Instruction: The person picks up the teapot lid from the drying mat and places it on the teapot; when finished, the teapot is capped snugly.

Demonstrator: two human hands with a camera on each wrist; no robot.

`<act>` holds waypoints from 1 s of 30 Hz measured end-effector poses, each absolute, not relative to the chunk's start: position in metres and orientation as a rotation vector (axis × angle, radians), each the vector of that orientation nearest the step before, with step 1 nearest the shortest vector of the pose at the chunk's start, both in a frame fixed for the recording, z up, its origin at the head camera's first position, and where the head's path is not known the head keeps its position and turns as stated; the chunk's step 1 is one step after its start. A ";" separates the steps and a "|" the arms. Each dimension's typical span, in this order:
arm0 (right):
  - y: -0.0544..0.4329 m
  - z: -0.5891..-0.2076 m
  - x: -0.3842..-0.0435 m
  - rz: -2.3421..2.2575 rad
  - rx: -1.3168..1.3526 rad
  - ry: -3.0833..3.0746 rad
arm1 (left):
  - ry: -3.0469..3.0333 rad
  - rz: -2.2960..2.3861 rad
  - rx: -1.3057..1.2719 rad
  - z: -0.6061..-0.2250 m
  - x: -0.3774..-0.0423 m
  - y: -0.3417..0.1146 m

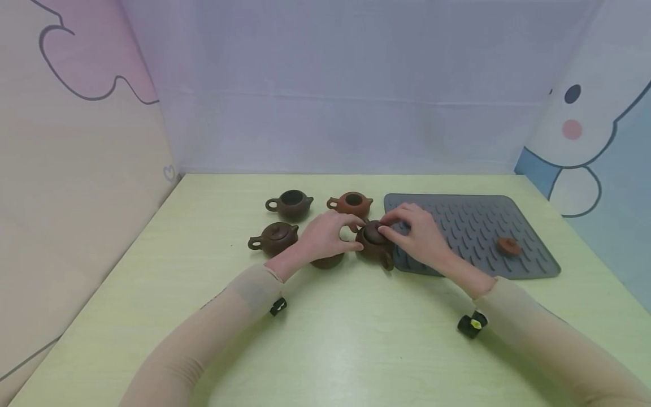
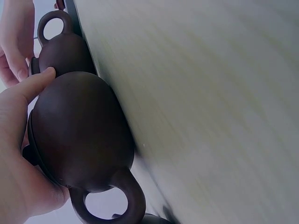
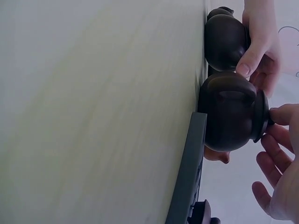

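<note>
Sleeves (image 1: 213,322) (image 1: 549,333) foremost — lidded teapot (image 1: 371,250) between both hands (image 1: 326,234) (image 1: 419,237).

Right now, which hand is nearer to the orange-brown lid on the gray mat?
Right. The right hand pinches the dark lid on a teapot, left of the orange-brown lid; the left hand is farther left, at that teapot's other side.

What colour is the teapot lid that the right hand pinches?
Dark brown; the teapot lid shows best in the head view.
</note>
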State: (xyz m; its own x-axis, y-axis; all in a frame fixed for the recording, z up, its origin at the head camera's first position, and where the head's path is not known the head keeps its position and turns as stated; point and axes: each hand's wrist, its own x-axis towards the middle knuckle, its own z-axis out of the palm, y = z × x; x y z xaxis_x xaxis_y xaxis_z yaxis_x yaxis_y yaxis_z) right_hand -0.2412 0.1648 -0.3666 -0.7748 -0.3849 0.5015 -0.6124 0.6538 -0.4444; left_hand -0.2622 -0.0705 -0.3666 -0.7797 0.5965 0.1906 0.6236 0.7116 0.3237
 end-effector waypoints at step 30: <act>0.163 -0.367 -0.241 0.825 0.788 -2.573 | -2.840 -0.571 -1.010 -0.366 -0.262 -0.070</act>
